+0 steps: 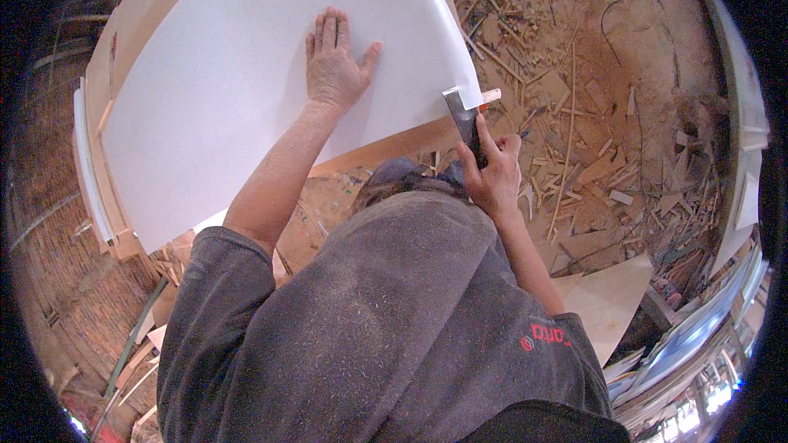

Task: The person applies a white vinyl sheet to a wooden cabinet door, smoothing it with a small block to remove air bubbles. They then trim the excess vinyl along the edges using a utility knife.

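Observation:
A large white sheet [222, 74] lies on a brown board whose edge [353, 157] shows along the near side. My left hand [335, 70] rests flat on the sheet, fingers stretched out and thumb apart, holding nothing. At the sheet's near right corner, my right hand [492, 172] grips a scraper with a broad, dark metal blade [461, 115]. The index finger is stretched along the tool, and the blade's wide end touches or lies very close to the corner. The scraper's handle is mostly hidden by my fingers. A small pale wood piece [492, 96] sticks out beside the corner.
Wood offcuts and splinters [517, 41] litter the dusty floor to the right, with a long thin strip [570, 139] among them. A pale panel [611, 299] lies at the lower right. Stacked sheets [698, 353] stand farther right, and a brick surface [61, 279] is at the left.

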Tool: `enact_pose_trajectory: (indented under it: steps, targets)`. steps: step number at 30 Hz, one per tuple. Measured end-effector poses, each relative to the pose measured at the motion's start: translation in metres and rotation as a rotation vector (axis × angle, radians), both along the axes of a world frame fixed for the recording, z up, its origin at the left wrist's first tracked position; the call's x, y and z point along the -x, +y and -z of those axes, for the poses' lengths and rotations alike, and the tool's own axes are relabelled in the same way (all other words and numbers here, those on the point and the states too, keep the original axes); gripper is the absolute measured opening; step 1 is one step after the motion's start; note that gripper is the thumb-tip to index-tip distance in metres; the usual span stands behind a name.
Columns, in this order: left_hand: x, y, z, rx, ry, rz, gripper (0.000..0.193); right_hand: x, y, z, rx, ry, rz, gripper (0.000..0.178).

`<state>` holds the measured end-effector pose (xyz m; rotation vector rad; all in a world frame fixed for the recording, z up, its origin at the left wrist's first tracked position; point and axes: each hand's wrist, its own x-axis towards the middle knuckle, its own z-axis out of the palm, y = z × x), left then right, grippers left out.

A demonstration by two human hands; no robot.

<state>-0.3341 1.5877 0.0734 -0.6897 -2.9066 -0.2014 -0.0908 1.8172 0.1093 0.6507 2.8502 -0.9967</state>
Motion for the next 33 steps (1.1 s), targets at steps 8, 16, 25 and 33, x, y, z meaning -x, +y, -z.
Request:
enact_pose_trajectory:
  steps: [8, 16, 25, 33]
  targets:
    - [0.001, 0.003, -0.005, 0.002, -0.064, -0.026, 0.089, 0.036, -0.004, -0.006, -0.032, -0.004, 0.009, 0.063]
    - [-0.004, 0.003, -0.004, -0.045, -0.012, -0.025, 0.087, 0.066, -0.010, -0.010, -0.093, 0.003, -0.001, 0.053]
    - [-0.004, 0.003, -0.010, -0.058, -0.108, -0.038, 0.090, 0.125, -0.013, -0.015, -0.137, -0.087, -0.039, 0.052]
    - [-0.006, 0.008, -0.016, -0.064, -0.126, -0.056, 0.091, 0.177, -0.013, -0.001, -0.144, 0.050, -0.032, 0.060]
